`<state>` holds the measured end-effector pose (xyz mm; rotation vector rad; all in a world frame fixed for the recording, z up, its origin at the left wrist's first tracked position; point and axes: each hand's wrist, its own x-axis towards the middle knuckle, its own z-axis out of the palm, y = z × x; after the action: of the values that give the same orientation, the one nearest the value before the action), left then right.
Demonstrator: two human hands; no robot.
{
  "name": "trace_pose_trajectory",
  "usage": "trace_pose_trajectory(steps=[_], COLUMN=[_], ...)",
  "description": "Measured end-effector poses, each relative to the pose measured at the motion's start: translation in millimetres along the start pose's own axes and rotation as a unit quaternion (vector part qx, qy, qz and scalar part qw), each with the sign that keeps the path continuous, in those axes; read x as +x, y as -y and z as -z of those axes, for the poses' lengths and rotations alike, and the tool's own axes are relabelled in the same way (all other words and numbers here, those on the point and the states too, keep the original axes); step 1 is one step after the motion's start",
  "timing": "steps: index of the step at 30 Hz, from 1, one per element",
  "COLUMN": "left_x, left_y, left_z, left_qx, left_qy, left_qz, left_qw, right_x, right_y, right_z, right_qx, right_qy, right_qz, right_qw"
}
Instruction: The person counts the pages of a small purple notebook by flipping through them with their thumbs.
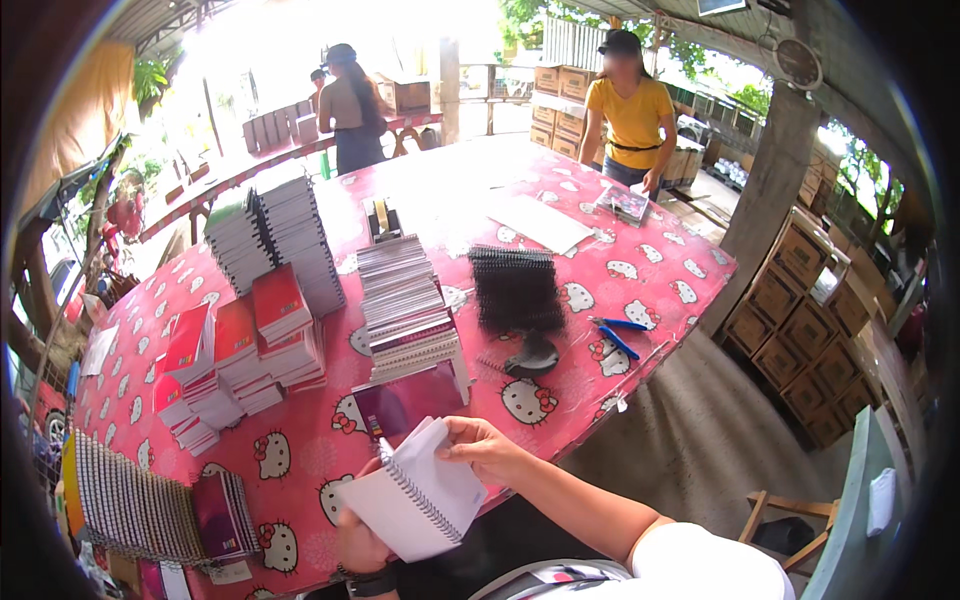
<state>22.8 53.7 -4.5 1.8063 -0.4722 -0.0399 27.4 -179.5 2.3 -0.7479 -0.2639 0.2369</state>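
Observation:
An open spiral notebook [400, 505] with white pages and a metal coil is held over the table's near edge. My left hand [362, 545] grips its lower left side, fingers partly hidden behind it. Between the thumb and fingers of my right hand [485, 450] are some of its pages, lifted at the top right. A purple notebook [415, 398] lies just beyond, in front of a long row of stacked notebooks [398, 300]. Farther right sit a pile of black binding coils [515, 285], a dark rounded object [532, 355] and blue-handled pliers [620, 338].
Red-covered booklets [235, 345] and tall notebook stacks [300, 235] fill the table's left. Coil-bound notebooks [135, 500] stand at the near left corner. A person in yellow [630, 115] is at the far edge; cartons [800, 330] rise at the right.

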Motion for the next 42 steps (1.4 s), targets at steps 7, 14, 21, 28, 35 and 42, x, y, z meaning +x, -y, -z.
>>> trace_pose_trajectory(steps=[7,14,21,28,35,42], left_x=[40.6,143.3,163.6,185.6,201.1,213.5], left_y=[-42.9,-145.9,-150.1,-129.3,-118.3,-95.8], left_z=[-7.3,22.8,21.1,8.9,1.5,38.7], left_qx=[-0.364,-0.179,-0.203,-0.117,-0.071,-0.022], left_qy=[0.076,-0.123,-0.213,-0.184,-0.180,-0.159], left_qz=[0.067,-0.191,-0.295,-0.241,-0.267,-0.376], left_qw=[0.926,0.957,0.909,0.946,0.944,0.913], right_x=[24.3,100.7,138.5,153.6,152.3,153.5], right_y=[7.8,101.6,118.0,119.3,113.1,115.6], right_z=[-9.8,-98.7,-101.5,-69.2,-73.3,-71.7], right_qx=[-0.118,-0.172,-0.420,-0.125,-0.234,-0.449], right_qy=[-0.048,0.098,0.012,-0.008,-0.017,-0.005], right_qz=[0.138,0.319,0.446,0.355,0.384,0.456], right_qw=[0.982,0.927,0.790,0.926,0.893,0.768])
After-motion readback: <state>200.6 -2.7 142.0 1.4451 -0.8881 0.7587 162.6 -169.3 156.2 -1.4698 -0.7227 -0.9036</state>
